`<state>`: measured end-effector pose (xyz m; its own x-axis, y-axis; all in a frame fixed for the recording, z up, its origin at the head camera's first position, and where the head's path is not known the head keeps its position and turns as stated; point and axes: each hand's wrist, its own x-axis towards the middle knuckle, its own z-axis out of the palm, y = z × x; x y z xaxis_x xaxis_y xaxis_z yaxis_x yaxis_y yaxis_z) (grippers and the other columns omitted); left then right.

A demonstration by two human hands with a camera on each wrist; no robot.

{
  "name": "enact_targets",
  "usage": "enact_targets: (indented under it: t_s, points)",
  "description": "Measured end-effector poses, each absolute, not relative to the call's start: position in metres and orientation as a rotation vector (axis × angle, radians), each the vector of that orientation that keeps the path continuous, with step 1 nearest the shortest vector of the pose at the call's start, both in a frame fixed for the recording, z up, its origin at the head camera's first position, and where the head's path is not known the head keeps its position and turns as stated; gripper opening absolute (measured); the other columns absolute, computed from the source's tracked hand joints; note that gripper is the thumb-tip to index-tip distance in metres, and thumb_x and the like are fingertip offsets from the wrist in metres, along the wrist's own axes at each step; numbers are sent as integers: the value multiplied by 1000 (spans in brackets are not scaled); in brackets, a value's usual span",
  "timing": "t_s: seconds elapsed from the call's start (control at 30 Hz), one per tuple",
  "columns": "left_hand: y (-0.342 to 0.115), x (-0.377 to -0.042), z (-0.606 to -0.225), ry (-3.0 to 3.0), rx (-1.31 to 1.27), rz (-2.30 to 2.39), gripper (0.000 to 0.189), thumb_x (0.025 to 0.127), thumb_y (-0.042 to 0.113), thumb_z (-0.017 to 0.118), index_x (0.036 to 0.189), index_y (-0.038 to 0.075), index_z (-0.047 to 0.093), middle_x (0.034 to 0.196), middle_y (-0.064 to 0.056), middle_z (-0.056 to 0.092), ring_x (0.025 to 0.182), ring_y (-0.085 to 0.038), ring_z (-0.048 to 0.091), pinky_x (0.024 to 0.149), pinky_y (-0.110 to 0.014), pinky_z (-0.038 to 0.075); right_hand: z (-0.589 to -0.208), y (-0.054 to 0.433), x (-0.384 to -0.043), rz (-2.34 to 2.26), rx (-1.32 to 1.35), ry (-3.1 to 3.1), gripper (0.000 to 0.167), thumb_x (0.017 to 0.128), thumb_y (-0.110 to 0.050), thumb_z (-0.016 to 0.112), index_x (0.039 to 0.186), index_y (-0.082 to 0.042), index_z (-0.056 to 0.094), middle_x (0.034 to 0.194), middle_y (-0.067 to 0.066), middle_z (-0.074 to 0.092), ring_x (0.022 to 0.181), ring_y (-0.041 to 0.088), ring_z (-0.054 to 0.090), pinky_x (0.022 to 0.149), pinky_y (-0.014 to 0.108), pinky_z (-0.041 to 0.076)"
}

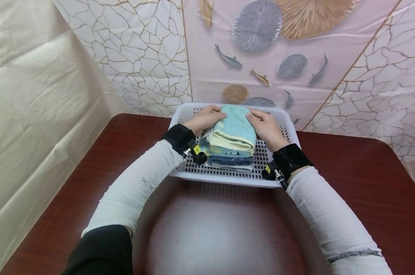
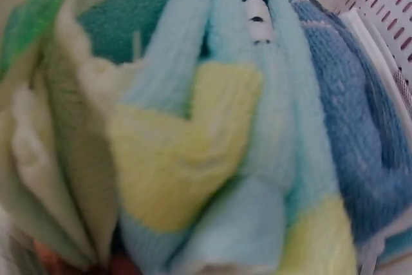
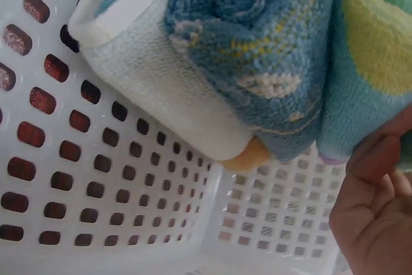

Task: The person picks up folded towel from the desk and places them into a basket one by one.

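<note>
A folded turquoise towel (image 1: 235, 121) with a pale yellow underside tops a stack of folded towels in a white perforated basket (image 1: 224, 181). My left hand (image 1: 205, 118) holds its left side near the far end, while the right hand (image 1: 268, 129) grips the opposite side with thumb and fingers. Beneath it lie a light blue towel with yellow patches (image 2: 187, 152), a darker blue towel (image 2: 351, 101) and a whitish one (image 3: 154, 88). In the left wrist view the towels hide nearly all of the left hand; the right wrist view shows right fingers (image 3: 376, 159) against the stack's side.
The basket stands at the back of a dark red-brown table (image 1: 351, 183), close to a patterned backdrop (image 1: 142, 49). A cream cloth (image 1: 39, 114) hangs along the left. Both wrists wear black camera bands (image 1: 291, 158).
</note>
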<state>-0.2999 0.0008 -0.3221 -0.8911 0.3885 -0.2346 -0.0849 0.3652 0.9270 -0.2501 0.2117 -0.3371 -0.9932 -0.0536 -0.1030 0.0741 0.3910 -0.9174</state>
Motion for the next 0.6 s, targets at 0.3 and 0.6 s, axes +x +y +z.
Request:
enact_targets:
  t_s: [0.3,0.6]
  points:
    - [-17,-290,-300,2423,318,1600,32,102,14,52,131,1,52,134,-18,53,119,-28,52,87,-33,45,-341,210,-266,-1758,263,2488,70,101,-49,50,156,-15,24,148,12,40,122,22,54,103,37,47]
    - [-40,-268,-266,2698,527,1509,17,97,8,54,113,3,60,115,-12,61,102,-25,59,86,-33,48,-292,217,-238,-1657,191,2695,33,103,-32,48,115,-4,59,104,10,65,79,11,58,74,24,47]
